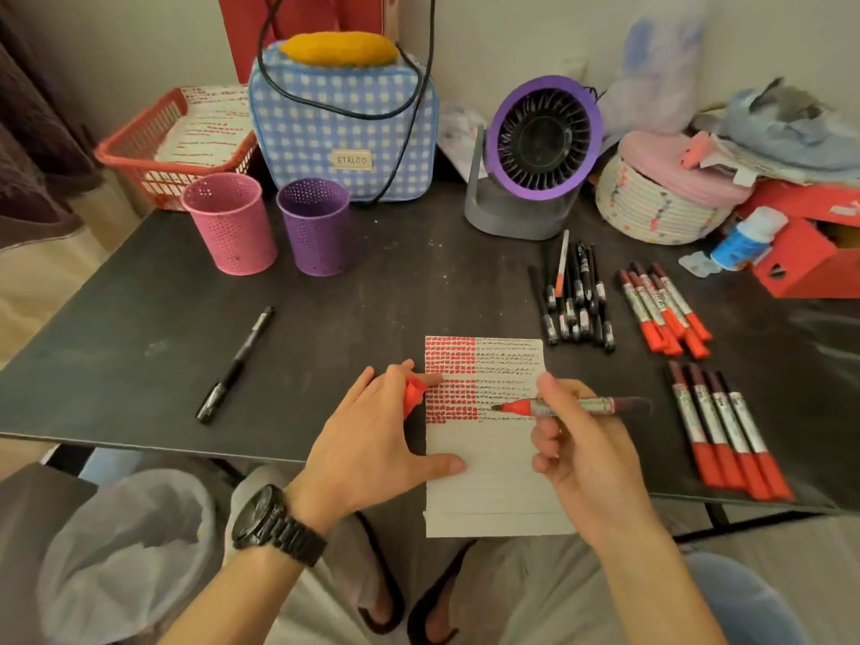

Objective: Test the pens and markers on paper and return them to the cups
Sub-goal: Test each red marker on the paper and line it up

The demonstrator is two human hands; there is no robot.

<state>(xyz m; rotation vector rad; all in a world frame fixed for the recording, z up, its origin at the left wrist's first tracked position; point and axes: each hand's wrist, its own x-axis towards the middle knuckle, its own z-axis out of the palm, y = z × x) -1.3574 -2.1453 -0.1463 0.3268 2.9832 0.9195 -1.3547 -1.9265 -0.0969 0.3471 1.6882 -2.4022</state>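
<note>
marker test on paper: hand and item positions

the right hand (586, 463) grips an uncapped red marker (572, 406) with thumb and curled fingers around the barrel. the marker lies nearly level, tip pointing left. the tip meets the paper (493, 495) just right of the lower block of red marks.

the left hand (377, 439) is spread flat, with its thumb pressing the left edge of the paper. a red cap (413, 393) is pinched between its fingers, just beside the paper edge. a black watch (274, 523) sits on the left wrist.

the paper lies on the dark worktop (372, 295), and its near end overhangs the front edge. the upper half carries red blocks at left and rows of dark marks at right. the lower half is unmarked.

the pink cup (230, 225) and the purple cup (316, 228) stand upright, side by side, at the far left of the worktop, well apart from the paper.

a single black pen (235, 363) lies left of the paper. a cluster of black pens (574, 295) lies beyond the paper's right corner. beside it lies a loose pile of red markers (661, 309). a row of four red markers (726, 435), all capped, lies right of the paper.
</note>
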